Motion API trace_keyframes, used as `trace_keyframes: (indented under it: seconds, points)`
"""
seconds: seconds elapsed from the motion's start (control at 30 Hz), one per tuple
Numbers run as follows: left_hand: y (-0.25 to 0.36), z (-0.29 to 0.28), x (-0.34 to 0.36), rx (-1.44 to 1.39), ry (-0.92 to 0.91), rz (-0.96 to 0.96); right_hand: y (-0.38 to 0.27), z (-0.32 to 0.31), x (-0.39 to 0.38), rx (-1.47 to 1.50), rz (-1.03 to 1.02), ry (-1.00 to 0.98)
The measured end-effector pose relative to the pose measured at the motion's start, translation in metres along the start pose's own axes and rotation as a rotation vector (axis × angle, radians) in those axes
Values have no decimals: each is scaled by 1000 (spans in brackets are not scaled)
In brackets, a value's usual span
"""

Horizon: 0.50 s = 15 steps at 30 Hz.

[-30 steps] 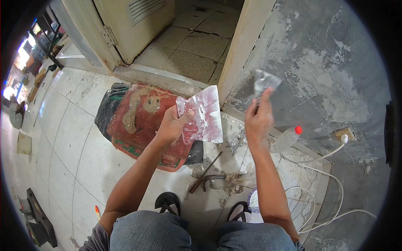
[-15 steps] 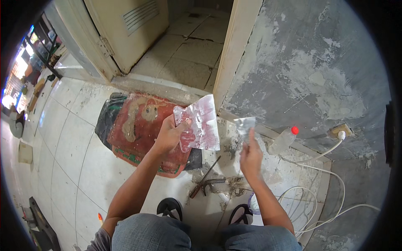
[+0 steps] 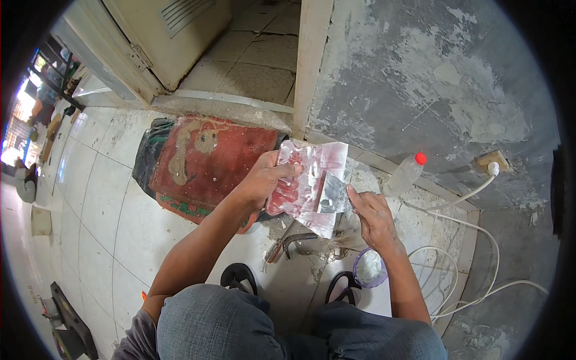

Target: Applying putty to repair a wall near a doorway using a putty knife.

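a: since the earlier frame, starting from the left, the left hand [image 3: 262, 179] has carried the wide spreader [image 3: 329, 159] rightward in view and turned its long edge to slope the other way.

b: and further right?

a: the small scraper [image 3: 331, 198] has come in from the side nearer the wall [image 3: 432, 72]; it now overlaps the spreader's blade. the white smears there suggest the work in hand has passed to the space between the two tools.

b: how are they gripped?

a: the left fingers are clamped on the spreader's reddish handle, thumb on top, above the right end of the red mat [image 3: 231, 165]. the right hand [image 3: 377, 222] pinches the scraper just past the blade's middle.

b: what can't be made out?

a: at far left, a dark object [image 3: 69, 321] is blurred by the lens rim. the left fingertips are under the spreader, which also covers part of a hooked tool [image 3: 292, 240]. whether the scraper presses or only hovers can't be told, and its handle is hidden by the right fingers. the purple bowl [image 3: 367, 282] sits close beside the right forearm.
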State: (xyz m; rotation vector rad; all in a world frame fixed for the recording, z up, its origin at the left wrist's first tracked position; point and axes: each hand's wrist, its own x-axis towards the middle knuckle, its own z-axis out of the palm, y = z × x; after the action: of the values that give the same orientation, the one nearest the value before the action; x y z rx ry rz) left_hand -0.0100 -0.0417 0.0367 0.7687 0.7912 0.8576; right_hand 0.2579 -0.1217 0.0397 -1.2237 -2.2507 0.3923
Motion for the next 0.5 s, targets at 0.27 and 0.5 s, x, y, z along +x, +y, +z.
trace_keyframes:
  seconds: [0.27, 0.5]
  points:
    - [10, 0, -1, 62, -41, -16, 33, -20, -42, -280, 36, -24]
    - [5, -6, 15, 12, 102, 180, -31, -23, -62, 885, 813, 140]
